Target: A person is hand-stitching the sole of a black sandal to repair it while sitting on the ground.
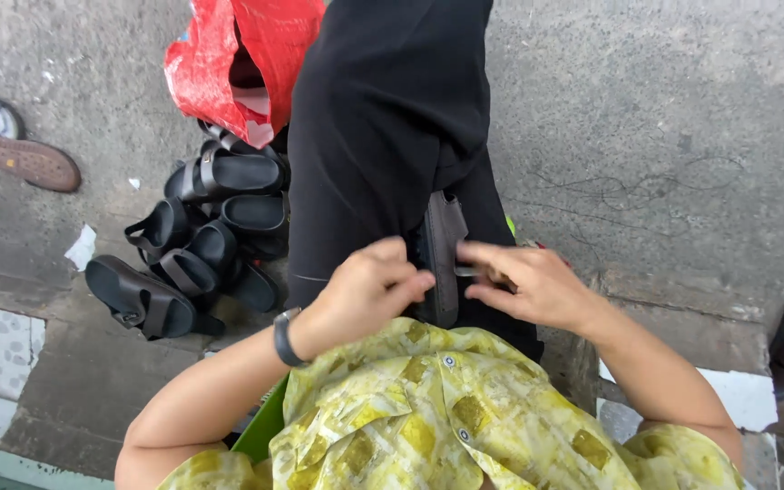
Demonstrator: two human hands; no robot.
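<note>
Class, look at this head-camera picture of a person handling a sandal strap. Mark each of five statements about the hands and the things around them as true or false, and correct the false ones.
1. Both hands meet at a dark strap piece. True: the left hand and right hand are on it.
2. A dark band sits on the left wrist. True: the wristband is there.
3. The pile of black sandals lies on the person's right. False: it lies on the left side.
4. The bag behind the sandals is blue. False: it is red.
5. The person's shirt is plain white. False: it is yellow-green and patterned.
</note>
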